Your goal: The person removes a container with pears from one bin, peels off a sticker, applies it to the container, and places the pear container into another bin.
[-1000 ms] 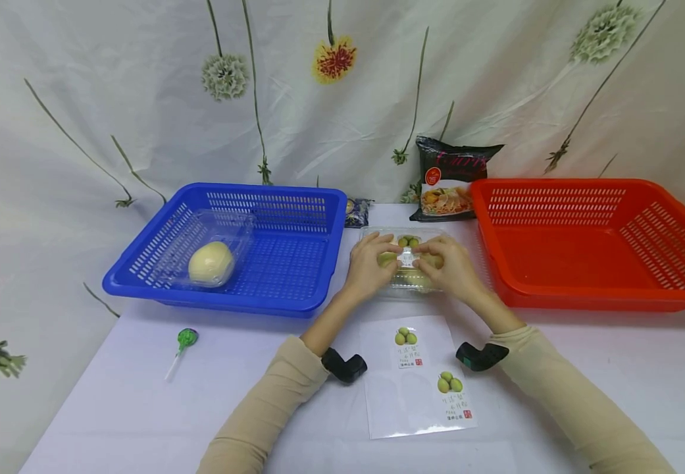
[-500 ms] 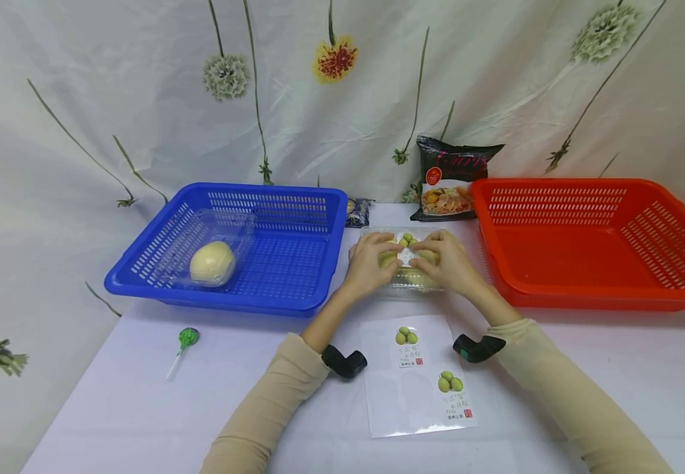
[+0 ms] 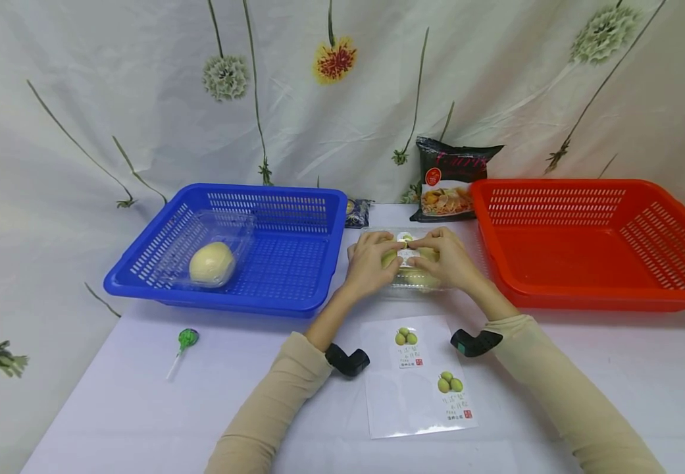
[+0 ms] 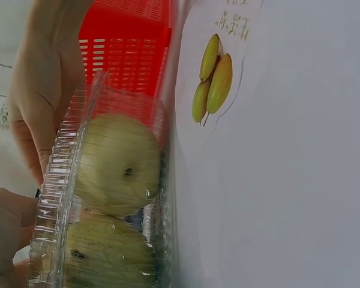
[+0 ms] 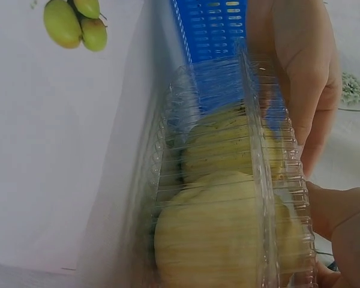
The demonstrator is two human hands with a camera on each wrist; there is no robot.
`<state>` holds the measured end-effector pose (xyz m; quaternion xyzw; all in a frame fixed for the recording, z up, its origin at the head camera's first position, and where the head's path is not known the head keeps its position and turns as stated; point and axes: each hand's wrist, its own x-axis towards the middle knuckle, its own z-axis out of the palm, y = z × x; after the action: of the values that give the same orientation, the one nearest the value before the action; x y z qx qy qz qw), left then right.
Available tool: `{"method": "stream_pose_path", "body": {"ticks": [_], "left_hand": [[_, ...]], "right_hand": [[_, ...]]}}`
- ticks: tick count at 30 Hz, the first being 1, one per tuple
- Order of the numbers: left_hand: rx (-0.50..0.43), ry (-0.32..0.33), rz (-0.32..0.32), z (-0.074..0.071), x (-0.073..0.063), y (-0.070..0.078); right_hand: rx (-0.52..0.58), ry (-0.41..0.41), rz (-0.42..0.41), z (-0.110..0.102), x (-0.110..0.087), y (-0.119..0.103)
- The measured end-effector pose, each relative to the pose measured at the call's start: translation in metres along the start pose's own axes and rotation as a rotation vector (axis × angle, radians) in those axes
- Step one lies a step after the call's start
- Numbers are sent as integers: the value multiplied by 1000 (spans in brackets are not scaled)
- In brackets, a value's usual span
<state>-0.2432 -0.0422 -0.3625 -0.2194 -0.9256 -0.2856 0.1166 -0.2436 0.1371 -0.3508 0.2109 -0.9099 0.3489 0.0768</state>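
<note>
A clear plastic clamshell box (image 3: 414, 288) with pale green round fruits (image 4: 117, 162) inside stands between the two baskets. A white label (image 3: 407, 258) with a fruit picture lies on its lid. My left hand (image 3: 370, 262) touches the label from its left side, index finger and thumb extended. From the other side my right hand (image 3: 447, 262) touches it the same way, and the two index fingertips nearly meet over the printed fruit. Both wrist views show the box's ribbed side close up, with fingers over the lid.
In front lies a sheet (image 3: 398, 408) with printed fruit labels (image 3: 450, 383). A blue basket (image 3: 229, 304) holding another clear box with a pale fruit (image 3: 212, 263) stands left; a red basket (image 3: 591, 299) stands right. Noodle packet (image 3: 449, 178), small dark packet (image 3: 358, 212) and green lollipop (image 3: 187, 338) lie around.
Both index fingertips have moved slightly away from me and closer together, from the label's sides over its printed fruit. The box and the other things stay put.
</note>
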Motion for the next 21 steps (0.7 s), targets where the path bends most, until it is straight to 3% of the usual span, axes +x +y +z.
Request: {"method": "stream_pose_path", "body": {"ticks": [6, 12, 21], "left_hand": [[48, -95, -26, -2, 2, 1], [48, -150, -17, -4, 3, 0], [106, -143, 1, -2, 4, -3]], "right_hand": [[7, -9, 11, 0, 1, -1], [-26, -87, 44, -5, 4, -1], [-71, -171, 54, -9, 8, -1]]}}
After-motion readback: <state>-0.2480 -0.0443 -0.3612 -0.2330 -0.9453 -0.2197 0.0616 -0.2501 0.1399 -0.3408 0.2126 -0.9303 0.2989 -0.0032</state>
